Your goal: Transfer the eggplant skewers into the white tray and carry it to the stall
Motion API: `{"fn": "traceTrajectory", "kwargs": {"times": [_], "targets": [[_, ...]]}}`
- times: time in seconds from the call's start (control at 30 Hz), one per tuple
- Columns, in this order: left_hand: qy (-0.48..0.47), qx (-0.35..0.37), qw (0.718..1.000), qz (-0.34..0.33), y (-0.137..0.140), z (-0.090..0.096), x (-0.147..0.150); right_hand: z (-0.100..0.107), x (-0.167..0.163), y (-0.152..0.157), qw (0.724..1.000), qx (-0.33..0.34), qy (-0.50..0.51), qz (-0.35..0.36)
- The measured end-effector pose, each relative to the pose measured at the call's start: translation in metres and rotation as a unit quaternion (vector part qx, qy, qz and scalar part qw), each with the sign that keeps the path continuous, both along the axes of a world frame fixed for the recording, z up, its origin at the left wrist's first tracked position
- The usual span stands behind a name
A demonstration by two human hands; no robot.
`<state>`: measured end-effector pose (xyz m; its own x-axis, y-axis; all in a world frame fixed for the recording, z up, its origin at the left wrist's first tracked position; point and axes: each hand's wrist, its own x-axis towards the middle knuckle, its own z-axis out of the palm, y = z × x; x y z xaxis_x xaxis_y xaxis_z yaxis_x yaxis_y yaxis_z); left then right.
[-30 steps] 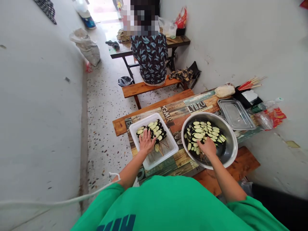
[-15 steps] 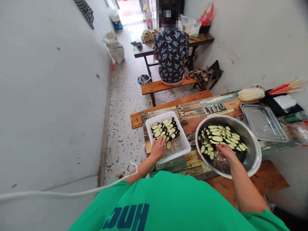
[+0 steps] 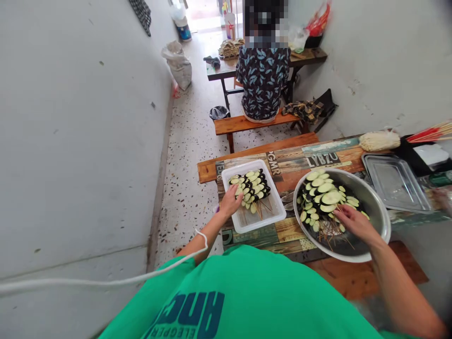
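In the head view, holding skewered eggplant slices (image 3: 326,192) by the bare sticks, pinched in the fingers of the right hand (image 3: 355,222) over the metal basin (image 3: 385,226), with the forearm reaching in from the right. Probably handling light and stiff along the sticks, soft and slippery at the slices, so best being gripped stick-side. Resting the left hand (image 3: 230,201) palm-down on tray skewers (image 3: 260,184) in the white tray (image 3: 282,214), not showing whether grasping or merely pressing.
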<state>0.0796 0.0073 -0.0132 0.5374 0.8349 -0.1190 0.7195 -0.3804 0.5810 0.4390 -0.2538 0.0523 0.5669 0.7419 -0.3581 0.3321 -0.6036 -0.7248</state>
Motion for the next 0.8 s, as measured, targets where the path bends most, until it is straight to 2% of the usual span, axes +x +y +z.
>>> {"fn": "traceTrajectory", "kwargs": {"times": [0.03,0.1,0.17,0.23,0.33,0.43,0.5,0.57,0.67,0.73,0.8], "targets": [[-0.013,0.001,1.000,-0.005,0.003,0.007,0.002,0.010,0.001,0.016,0.996,-0.005,-0.021,0.081],[-0.038,0.010,0.999,-0.032,0.003,0.017,0.004,0.030,-0.005,0.057,0.970,-0.036,-0.042,0.238],[-0.052,0.012,0.996,-0.077,-0.004,0.022,0.004,0.045,-0.023,0.107,0.918,-0.089,-0.063,0.381],[-0.053,-0.014,0.992,-0.118,-0.017,0.019,0.000,0.052,-0.050,0.158,0.861,-0.113,-0.091,0.487],[-0.043,-0.117,0.985,-0.123,-0.041,0.004,-0.007,0.046,-0.098,0.225,0.771,-0.155,-0.148,0.600],[-0.029,-0.202,0.975,-0.092,-0.056,-0.013,-0.011,0.022,-0.139,0.277,0.734,-0.188,-0.166,0.631],[-0.033,-0.216,0.975,-0.050,-0.059,-0.019,-0.011,0.003,-0.160,0.304,0.729,-0.192,-0.180,0.632],[-0.063,-0.200,0.978,-0.019,-0.057,-0.021,-0.010,-0.011,-0.176,0.324,0.734,-0.175,-0.197,0.626],[-0.076,-0.162,0.983,-0.042,-0.052,-0.018,-0.006,-0.018,-0.188,0.341,0.754,-0.127,-0.209,0.610],[-0.025,-0.139,0.988,-0.061,-0.052,-0.016,-0.001,-0.012,-0.185,0.343,0.782,-0.084,-0.212,0.580],[0.045,-0.108,0.991,-0.059,-0.054,-0.014,0.005,-0.004,-0.172,0.332,0.823,-0.043,-0.219,0.523]]}}
